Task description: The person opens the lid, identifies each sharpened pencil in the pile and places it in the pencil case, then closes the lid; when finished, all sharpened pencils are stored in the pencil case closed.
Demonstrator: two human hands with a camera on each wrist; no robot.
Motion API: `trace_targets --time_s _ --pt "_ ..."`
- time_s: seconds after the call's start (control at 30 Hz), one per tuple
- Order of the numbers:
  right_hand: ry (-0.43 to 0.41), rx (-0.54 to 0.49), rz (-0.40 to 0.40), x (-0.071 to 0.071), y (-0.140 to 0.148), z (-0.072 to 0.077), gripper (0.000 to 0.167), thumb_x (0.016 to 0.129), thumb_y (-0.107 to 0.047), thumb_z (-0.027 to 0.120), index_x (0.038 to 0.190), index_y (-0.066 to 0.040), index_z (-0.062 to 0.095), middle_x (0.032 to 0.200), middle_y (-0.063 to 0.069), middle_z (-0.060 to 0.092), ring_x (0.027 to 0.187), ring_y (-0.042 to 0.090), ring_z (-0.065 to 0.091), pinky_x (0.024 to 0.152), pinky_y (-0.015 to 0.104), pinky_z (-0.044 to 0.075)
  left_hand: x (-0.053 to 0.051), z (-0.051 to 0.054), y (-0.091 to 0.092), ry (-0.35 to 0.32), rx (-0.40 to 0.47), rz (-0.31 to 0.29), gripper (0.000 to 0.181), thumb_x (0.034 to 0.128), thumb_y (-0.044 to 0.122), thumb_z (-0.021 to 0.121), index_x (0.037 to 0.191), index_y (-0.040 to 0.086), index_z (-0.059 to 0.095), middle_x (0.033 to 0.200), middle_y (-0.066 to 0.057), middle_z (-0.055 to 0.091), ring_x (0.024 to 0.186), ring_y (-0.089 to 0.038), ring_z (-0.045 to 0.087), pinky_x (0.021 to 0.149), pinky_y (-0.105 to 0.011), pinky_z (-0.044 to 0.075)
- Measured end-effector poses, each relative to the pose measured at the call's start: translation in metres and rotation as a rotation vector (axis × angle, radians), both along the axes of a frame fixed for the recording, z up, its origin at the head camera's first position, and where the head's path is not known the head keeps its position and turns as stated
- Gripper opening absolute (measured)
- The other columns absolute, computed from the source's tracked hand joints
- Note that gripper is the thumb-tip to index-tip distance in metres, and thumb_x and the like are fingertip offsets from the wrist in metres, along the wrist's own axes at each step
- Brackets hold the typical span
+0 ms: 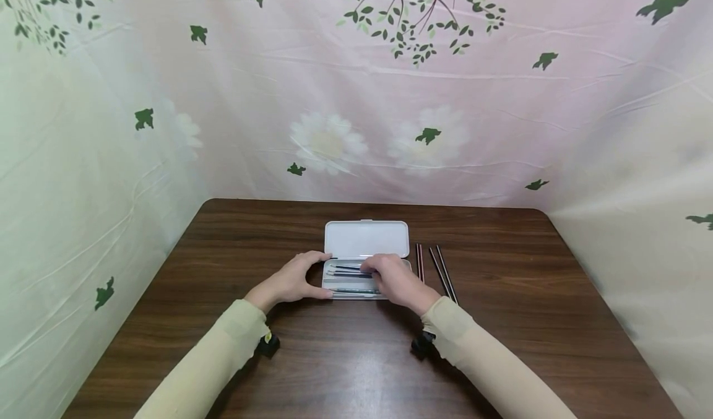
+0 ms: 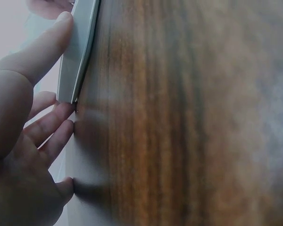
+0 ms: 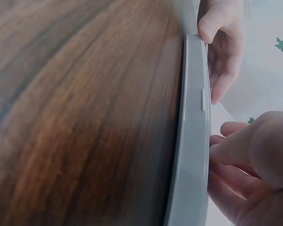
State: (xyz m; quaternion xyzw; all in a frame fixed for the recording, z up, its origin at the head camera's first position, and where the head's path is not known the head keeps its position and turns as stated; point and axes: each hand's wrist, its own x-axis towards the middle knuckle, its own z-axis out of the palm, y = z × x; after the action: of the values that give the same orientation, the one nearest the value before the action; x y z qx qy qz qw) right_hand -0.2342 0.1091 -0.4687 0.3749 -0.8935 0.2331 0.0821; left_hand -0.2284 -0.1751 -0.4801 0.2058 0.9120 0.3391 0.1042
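A white pencil case [image 1: 345, 285] lies on the table with its lid [image 1: 366, 239] folded back. Several slim dark and green pencils [image 1: 350, 274] lie lengthwise inside it. My left hand [image 1: 294, 278] grips the case's left end, thumb on the near wall and fingers at the far corner. In the left wrist view that thumb [image 2: 47, 44] lies on the pale side wall. My right hand [image 1: 397, 278] reaches down into the right half of the case, its curled fingertips pinching at a dark pencil among the others; the hand covers the pencils' right ends.
To the right of the case, two pairs of slim pencils, one reddish and dark [image 1: 420, 263] and one dark [image 1: 444, 273], lie on the brown wooden table [image 1: 529, 320]. A printed cloth [image 1: 367, 97] hangs around the table's back and sides.
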Motion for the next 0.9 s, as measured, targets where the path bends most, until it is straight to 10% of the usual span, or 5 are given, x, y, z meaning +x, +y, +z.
trace_targets --time_s 0.5,0.9 --pt "-0.003 -0.056 0.011 0.001 0.022 0.006 0.022 0.094 0.007 0.066 0.110 -0.004 0.078 0.110 0.008 0.078 0.106 0.023 0.073 0.092 0.040 0.060 -0.001 -0.002 -0.001 0.004 0.005 -0.008 0.092 0.0810 0.049 0.090 0.154 0.011 0.051 0.158 -0.008 0.050 0.148 -0.032 0.040 0.122 -0.054 0.033" --pt "-0.083 -0.146 -0.267 -0.018 0.077 0.011 0.031 0.092 0.008 0.069 0.121 0.000 0.072 0.113 0.016 0.073 0.100 0.028 0.071 0.087 0.046 0.059 -0.001 -0.004 -0.002 0.002 0.035 -0.009 0.104 0.0809 0.048 0.091 0.162 0.012 0.037 0.154 -0.008 0.053 0.146 -0.029 0.042 0.123 -0.054 0.030"
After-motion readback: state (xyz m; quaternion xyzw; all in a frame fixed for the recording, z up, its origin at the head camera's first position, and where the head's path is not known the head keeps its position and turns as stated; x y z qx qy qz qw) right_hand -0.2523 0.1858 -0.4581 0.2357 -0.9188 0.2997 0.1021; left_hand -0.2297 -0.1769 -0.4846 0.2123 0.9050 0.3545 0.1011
